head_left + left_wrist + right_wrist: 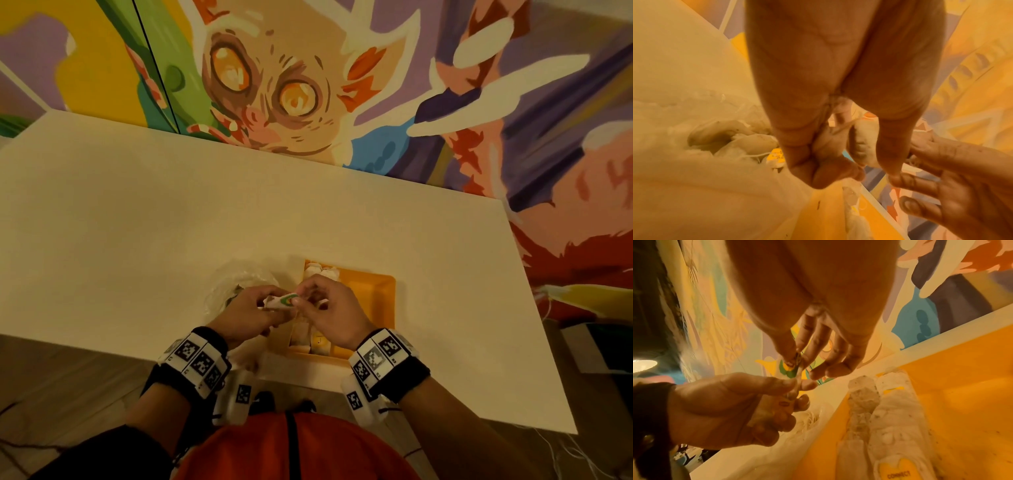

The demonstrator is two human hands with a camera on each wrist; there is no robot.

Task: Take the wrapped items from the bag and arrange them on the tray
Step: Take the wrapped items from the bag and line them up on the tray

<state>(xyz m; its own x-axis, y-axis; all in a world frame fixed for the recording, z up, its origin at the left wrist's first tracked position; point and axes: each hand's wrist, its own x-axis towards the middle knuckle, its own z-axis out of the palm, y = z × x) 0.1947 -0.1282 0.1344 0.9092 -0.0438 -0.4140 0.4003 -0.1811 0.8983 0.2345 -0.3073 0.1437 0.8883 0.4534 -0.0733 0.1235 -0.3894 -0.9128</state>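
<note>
Both hands hold one wrapped item point(279, 302), a small white packet with a green and orange tag, just above the left edge of the yellow tray point(383, 294). My left hand point(255, 310) grips the packet's body with curled fingers. My right hand point(317, 301) pinches its tag end point(795, 368) between thumb and forefinger. Several white wrapped items point(890, 410) lie in a row along the tray's left side. The clear plastic bag point(236, 281) lies crumpled left of the tray, with more wrapped items point(748, 142) inside it.
The tray and bag sit near the front edge of a white table point(171, 212). A painted mural wall point(308, 78) runs behind the table's far edge. Cables hang off the table's right side point(548, 308).
</note>
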